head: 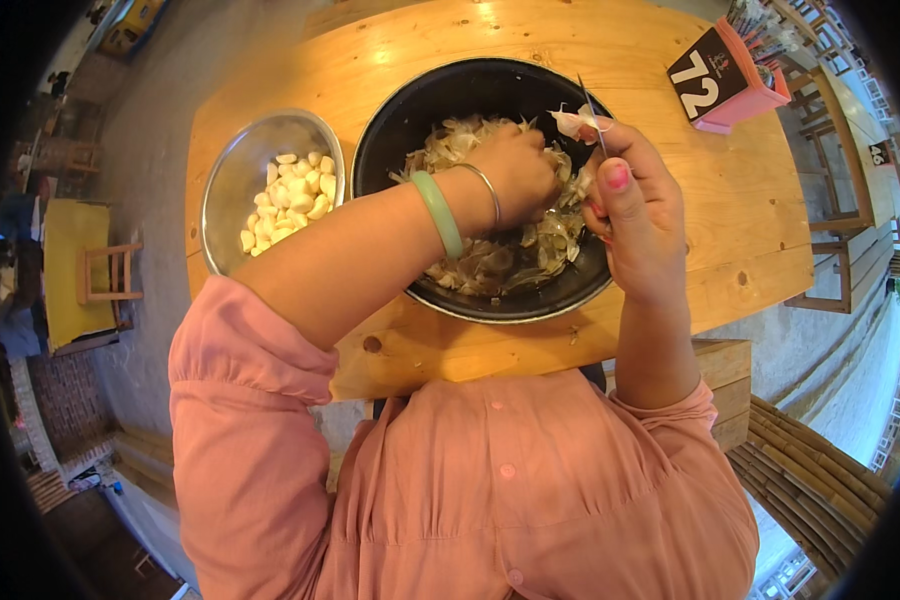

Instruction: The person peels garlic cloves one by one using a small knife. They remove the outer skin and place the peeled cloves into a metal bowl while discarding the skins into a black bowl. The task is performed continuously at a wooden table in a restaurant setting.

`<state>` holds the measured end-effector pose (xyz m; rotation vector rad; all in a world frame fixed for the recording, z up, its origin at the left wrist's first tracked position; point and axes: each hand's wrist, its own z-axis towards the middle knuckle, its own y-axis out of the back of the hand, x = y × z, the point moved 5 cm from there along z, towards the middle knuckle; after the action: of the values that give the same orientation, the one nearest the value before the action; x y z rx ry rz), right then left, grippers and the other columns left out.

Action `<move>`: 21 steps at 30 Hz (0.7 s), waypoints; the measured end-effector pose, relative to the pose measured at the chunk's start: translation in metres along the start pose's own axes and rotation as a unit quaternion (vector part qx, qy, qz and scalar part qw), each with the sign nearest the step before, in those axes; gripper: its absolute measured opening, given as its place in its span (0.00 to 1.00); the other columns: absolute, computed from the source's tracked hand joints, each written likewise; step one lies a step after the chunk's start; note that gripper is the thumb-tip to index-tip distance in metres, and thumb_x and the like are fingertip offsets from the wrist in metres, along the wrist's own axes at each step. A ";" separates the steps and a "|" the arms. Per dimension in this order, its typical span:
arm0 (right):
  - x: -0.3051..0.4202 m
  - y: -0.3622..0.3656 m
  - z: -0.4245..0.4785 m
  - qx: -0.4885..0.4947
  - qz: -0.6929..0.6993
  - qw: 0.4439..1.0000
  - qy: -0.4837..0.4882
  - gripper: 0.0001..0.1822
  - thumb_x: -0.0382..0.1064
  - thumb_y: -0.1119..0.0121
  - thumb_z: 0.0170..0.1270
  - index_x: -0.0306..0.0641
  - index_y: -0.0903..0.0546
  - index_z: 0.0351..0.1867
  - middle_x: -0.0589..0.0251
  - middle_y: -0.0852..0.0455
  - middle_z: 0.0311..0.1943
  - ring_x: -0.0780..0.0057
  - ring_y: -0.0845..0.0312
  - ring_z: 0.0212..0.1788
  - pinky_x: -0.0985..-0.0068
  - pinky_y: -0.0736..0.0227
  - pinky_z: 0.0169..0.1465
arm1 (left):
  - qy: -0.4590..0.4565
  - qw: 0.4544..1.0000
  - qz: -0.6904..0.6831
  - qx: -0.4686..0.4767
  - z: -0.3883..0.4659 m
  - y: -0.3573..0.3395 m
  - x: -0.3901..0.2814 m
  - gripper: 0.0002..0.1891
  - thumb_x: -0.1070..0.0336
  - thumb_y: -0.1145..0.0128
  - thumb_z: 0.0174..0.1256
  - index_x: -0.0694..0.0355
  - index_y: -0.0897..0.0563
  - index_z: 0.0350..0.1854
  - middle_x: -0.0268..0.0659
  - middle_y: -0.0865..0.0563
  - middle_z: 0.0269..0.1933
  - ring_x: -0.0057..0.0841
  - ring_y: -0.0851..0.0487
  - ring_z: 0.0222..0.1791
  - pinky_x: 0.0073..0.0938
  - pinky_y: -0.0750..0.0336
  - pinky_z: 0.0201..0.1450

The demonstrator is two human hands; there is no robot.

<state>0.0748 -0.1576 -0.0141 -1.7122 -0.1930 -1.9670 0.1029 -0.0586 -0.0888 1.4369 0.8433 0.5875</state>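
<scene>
My left hand (516,176) reaches down into a black pan (390,124), its fingers curled among papery garlic skins (461,142). The fingertips are hidden, so whether they pinch anything is unclear. Above the pan's right side, my right hand (645,214) grips a small knife (592,112), its thin blade pointing up and away from me. A pale piece of garlic skin (570,121) hangs by the blade at my index finger. Left of the pan, peeled garlic cloves (300,191) lie in a steel bowl (232,161), partly behind my left forearm.
Both vessels stand on a knotty wooden table (742,225). At its far right corner is a pink holder (727,90) with wrapped utensils and a printed front. A wooden stool (724,382) and a bamboo bench (810,480) are at my right. Another wooden stool (109,272) stands off to the left.
</scene>
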 end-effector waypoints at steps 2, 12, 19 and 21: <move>-0.002 0.000 0.001 0.007 -0.009 1.000 0.005 0.23 0.48 0.47 0.67 0.30 0.27 0.53 0.74 0.25 0.30 0.92 0.36 0.30 0.91 0.40 0.32 | -0.030 0.998 0.048 0.002 -0.002 -0.021 0.001 0.09 0.67 0.45 0.53 0.54 0.16 0.36 0.39 0.16 0.42 0.34 0.21 0.47 0.32 0.34 0.54; -0.003 -0.002 0.001 0.031 0.020 0.999 -0.027 0.20 0.43 0.49 0.69 0.30 0.30 0.55 0.66 0.20 0.39 0.85 0.27 0.40 0.85 0.32 0.45 | 0.069 0.989 -0.129 -0.011 -0.003 0.008 0.020 0.09 0.66 0.46 0.54 0.50 0.15 0.36 0.42 0.15 0.36 0.37 0.17 0.40 0.36 0.25 0.45; 0.003 -0.001 0.001 -0.016 -0.053 0.998 0.001 0.23 0.44 0.51 0.70 0.35 0.33 0.62 0.77 0.33 0.24 0.91 0.43 0.24 0.90 0.46 0.30 | 0.221 0.789 -0.567 -0.082 -0.035 0.067 0.026 0.09 0.65 0.44 0.62 0.62 0.20 0.41 0.35 0.17 0.30 0.22 0.17 0.32 0.20 0.25 0.34; 0.004 -0.003 0.001 -0.018 -0.077 0.997 0.025 0.23 0.45 0.51 0.70 0.35 0.33 0.61 0.77 0.32 0.24 0.92 0.43 0.24 0.91 0.45 0.30 | 0.221 0.742 -0.628 -0.082 -0.047 0.070 0.023 0.12 0.63 0.45 0.64 0.64 0.22 0.45 0.31 0.18 0.33 0.19 0.18 0.34 0.17 0.25 0.34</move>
<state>0.0743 -0.1560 -0.0096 -1.7141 -0.2827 -2.1338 0.0887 -0.0065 -0.0198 0.2923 1.8237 -0.0904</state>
